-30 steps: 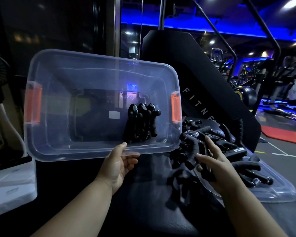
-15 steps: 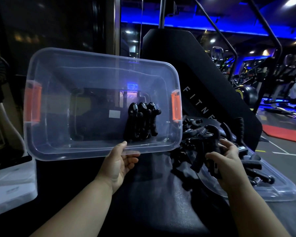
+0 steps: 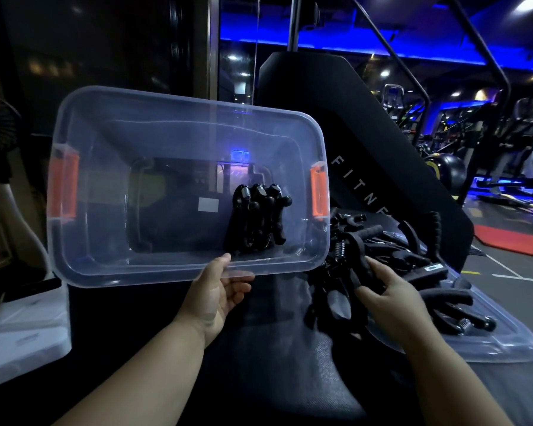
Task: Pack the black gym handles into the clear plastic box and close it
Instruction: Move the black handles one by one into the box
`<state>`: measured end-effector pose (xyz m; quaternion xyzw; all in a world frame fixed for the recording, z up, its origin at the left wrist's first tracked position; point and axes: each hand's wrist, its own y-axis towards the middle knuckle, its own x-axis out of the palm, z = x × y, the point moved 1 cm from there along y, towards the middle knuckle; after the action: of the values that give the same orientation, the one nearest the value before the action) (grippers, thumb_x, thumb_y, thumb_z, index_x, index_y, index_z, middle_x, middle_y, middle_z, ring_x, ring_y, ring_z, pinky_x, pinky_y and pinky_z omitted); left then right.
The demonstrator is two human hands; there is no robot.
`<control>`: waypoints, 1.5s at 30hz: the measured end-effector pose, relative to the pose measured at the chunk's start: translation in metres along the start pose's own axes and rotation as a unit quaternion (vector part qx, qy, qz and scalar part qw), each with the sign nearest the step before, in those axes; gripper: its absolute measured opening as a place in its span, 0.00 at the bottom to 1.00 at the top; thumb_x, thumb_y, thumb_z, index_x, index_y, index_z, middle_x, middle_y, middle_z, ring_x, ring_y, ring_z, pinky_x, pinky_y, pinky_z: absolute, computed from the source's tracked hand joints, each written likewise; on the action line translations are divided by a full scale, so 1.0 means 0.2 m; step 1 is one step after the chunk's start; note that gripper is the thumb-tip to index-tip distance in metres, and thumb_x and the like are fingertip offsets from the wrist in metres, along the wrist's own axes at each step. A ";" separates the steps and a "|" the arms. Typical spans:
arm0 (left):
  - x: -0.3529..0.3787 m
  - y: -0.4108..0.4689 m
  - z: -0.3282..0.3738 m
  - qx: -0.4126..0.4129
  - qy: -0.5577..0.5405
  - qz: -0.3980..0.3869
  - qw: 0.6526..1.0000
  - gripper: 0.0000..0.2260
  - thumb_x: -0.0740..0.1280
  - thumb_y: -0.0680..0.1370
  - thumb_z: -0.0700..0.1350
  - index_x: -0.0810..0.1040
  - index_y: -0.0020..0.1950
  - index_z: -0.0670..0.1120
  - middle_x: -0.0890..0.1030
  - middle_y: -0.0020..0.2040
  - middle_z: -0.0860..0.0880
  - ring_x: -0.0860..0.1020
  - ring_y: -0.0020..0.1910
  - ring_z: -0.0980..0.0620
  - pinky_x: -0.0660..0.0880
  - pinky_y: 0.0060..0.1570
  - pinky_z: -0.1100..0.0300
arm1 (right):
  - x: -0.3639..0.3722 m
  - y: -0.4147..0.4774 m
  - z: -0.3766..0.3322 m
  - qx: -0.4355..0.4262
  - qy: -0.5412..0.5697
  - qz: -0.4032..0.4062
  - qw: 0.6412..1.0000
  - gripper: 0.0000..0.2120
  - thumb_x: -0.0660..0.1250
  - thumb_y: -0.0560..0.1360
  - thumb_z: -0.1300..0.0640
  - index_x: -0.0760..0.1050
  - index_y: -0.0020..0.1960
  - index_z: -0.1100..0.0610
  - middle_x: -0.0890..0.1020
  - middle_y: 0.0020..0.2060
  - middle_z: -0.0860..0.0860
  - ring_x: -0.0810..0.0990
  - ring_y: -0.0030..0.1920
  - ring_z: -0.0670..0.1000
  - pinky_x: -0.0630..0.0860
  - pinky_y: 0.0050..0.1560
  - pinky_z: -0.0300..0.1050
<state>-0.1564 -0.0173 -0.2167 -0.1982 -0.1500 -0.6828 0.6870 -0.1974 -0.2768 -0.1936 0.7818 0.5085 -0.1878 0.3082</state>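
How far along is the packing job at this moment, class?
Done: a few handles already sit inside the clear box, which the left hand tilts by its near rim. In hand: the right hand grips one more handle. Left: a large pile of handles lies on the lid, which is not yet on the box.

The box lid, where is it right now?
In the head view, the lid lies flat at lower right, under the loose handles, beyond the right hand.
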 end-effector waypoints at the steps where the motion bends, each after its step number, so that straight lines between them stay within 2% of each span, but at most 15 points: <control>1: 0.00 0.00 0.00 -0.001 0.000 0.000 1.000 0.21 0.59 0.79 0.51 0.75 0.59 0.34 0.84 0.35 0.46 0.78 0.28 0.56 0.70 0.39 0.60 | 0.00 -0.01 0.00 -0.001 -0.048 -0.017 0.999 0.30 0.68 0.70 0.56 0.68 0.69 0.39 0.81 0.48 0.47 0.80 0.49 0.50 0.74 0.50 0.44; 3: -0.01 0.00 0.00 -0.001 -0.001 -0.002 1.000 0.21 0.59 0.79 0.51 0.74 0.60 0.34 0.84 0.36 0.46 0.79 0.28 0.56 0.70 0.39 0.60 | 0.00 -0.03 0.00 0.005 -0.120 -0.034 0.992 0.30 0.67 0.70 0.53 0.66 0.70 0.39 0.80 0.52 0.50 0.78 0.53 0.52 0.70 0.48 0.42; 5: -0.01 0.00 -0.01 -0.001 0.000 -0.005 1.000 0.22 0.59 0.79 0.51 0.75 0.60 0.33 0.84 0.36 0.46 0.79 0.28 0.56 0.70 0.39 0.60 | -0.01 -0.04 -0.01 0.007 -0.135 -0.031 0.990 0.22 0.67 0.71 0.51 0.70 0.64 0.43 0.79 0.45 0.48 0.78 0.49 0.52 0.69 0.44 0.43; 7: -0.01 0.00 -0.01 -0.001 -0.001 -0.004 1.000 0.22 0.59 0.79 0.51 0.75 0.59 0.33 0.84 0.35 0.46 0.79 0.28 0.57 0.71 0.38 0.60 | -0.01 -0.04 0.00 -0.003 -0.118 -0.010 0.993 0.14 0.68 0.72 0.50 0.74 0.58 0.46 0.79 0.39 0.44 0.77 0.44 0.50 0.71 0.43 0.45; 12: 0.00 -0.01 0.00 -0.002 -0.002 -0.002 1.000 0.24 0.59 0.79 0.51 0.71 0.64 0.32 0.84 0.35 0.46 0.79 0.28 0.56 0.71 0.37 0.61 | -0.03 -0.06 -0.03 -0.029 -0.045 0.092 0.994 0.15 0.75 0.67 0.49 0.73 0.50 0.49 0.79 0.37 0.44 0.79 0.41 0.51 0.74 0.41 0.46; 15: 0.00 -0.01 0.00 0.000 -0.003 -0.001 1.000 0.24 0.59 0.79 0.51 0.70 0.66 0.34 0.84 0.36 0.46 0.79 0.28 0.56 0.71 0.37 0.61 | -0.07 -0.08 -0.06 -0.045 -0.006 0.146 0.988 0.13 0.77 0.66 0.48 0.76 0.45 0.49 0.80 0.35 0.41 0.79 0.38 0.46 0.73 0.38 0.43; 17: 0.00 -0.02 0.00 0.002 -0.008 -0.001 1.000 0.23 0.60 0.79 0.50 0.70 0.66 0.35 0.84 0.36 0.46 0.79 0.28 0.56 0.71 0.38 0.60 | -0.10 -0.09 -0.07 -0.052 0.017 0.160 0.986 0.10 0.76 0.67 0.50 0.77 0.44 0.49 0.81 0.33 0.42 0.78 0.33 0.40 0.71 0.35 0.42; 19: 0.00 -0.02 0.01 0.003 -0.009 0.000 1.000 0.22 0.60 0.79 0.50 0.70 0.66 0.35 0.84 0.35 0.46 0.79 0.28 0.56 0.71 0.38 0.60 | -0.12 -0.09 -0.08 -0.058 0.034 0.150 0.986 0.08 0.75 0.69 0.52 0.77 0.44 0.47 0.81 0.31 0.44 0.78 0.30 0.40 0.71 0.34 0.42; 24: 0.00 -0.02 0.01 0.000 -0.010 0.003 1.000 0.22 0.60 0.79 0.50 0.70 0.66 0.35 0.84 0.35 0.45 0.78 0.28 0.55 0.71 0.35 0.61 | -0.19 -0.08 -0.16 -0.067 -0.004 0.135 0.988 0.15 0.75 0.68 0.51 0.71 0.50 0.44 0.81 0.35 0.44 0.81 0.38 0.51 0.77 0.43 0.50; 27: 0.00 -0.03 0.02 -0.001 -0.008 0.004 1.000 0.23 0.60 0.79 0.50 0.71 0.66 0.34 0.84 0.35 0.45 0.78 0.27 0.56 0.71 0.35 0.61 | -0.19 -0.08 -0.25 -0.086 -0.054 0.109 0.989 0.19 0.75 0.67 0.52 0.69 0.52 0.43 0.79 0.33 0.40 0.80 0.38 0.49 0.75 0.40 0.46; 31: 0.00 -0.03 0.02 -0.002 -0.013 0.004 1.000 0.22 0.61 0.79 0.49 0.71 0.65 0.35 0.84 0.35 0.45 0.78 0.27 0.55 0.71 0.37 0.60 | -0.13 -0.06 -0.31 -0.099 -0.105 0.103 0.984 0.20 0.76 0.66 0.54 0.68 0.50 0.48 0.76 0.31 0.39 0.75 0.36 0.49 0.68 0.38 0.43; 34: 0.00 -0.03 0.02 -0.002 -0.012 0.004 1.000 0.22 0.61 0.78 0.50 0.71 0.65 0.35 0.84 0.35 0.45 0.78 0.27 0.55 0.71 0.37 0.60 | -0.09 -0.04 -0.31 -0.103 -0.082 0.102 0.986 0.20 0.77 0.66 0.56 0.69 0.49 0.51 0.76 0.34 0.41 0.74 0.37 0.49 0.67 0.39 0.42; 36: 0.00 -0.03 0.02 -0.002 -0.011 0.003 1.000 0.21 0.61 0.78 0.50 0.72 0.64 0.35 0.84 0.36 0.45 0.78 0.27 0.56 0.72 0.36 0.61 | -0.06 -0.04 -0.30 -0.108 -0.093 0.082 0.986 0.20 0.76 0.68 0.55 0.69 0.53 0.51 0.75 0.38 0.46 0.72 0.39 0.50 0.65 0.40 0.43; 40: 0.00 -0.03 0.03 -0.004 -0.012 -0.002 1.000 0.21 0.61 0.79 0.50 0.71 0.64 0.35 0.84 0.36 0.45 0.78 0.27 0.56 0.72 0.34 0.62 | -0.01 -0.05 -0.25 -0.114 -0.097 0.033 0.988 0.20 0.71 0.73 0.54 0.62 0.58 0.47 0.77 0.41 0.51 0.74 0.39 0.52 0.68 0.38 0.46; 45: -0.01 -0.03 0.03 0.001 -0.011 -0.005 1.000 0.21 0.61 0.79 0.50 0.71 0.64 0.36 0.84 0.37 0.44 0.78 0.28 0.55 0.73 0.32 0.63 | -0.04 -0.06 -0.24 -0.087 -0.156 -0.045 0.983 0.35 0.72 0.69 0.55 0.51 0.64 0.40 0.79 0.36 0.49 0.78 0.35 0.51 0.72 0.35 0.47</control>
<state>-0.1622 -0.0126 -0.2110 -0.2047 -0.1594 -0.6837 0.6821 -0.2130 -0.2461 -0.1582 0.6896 0.5027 -0.2764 0.4421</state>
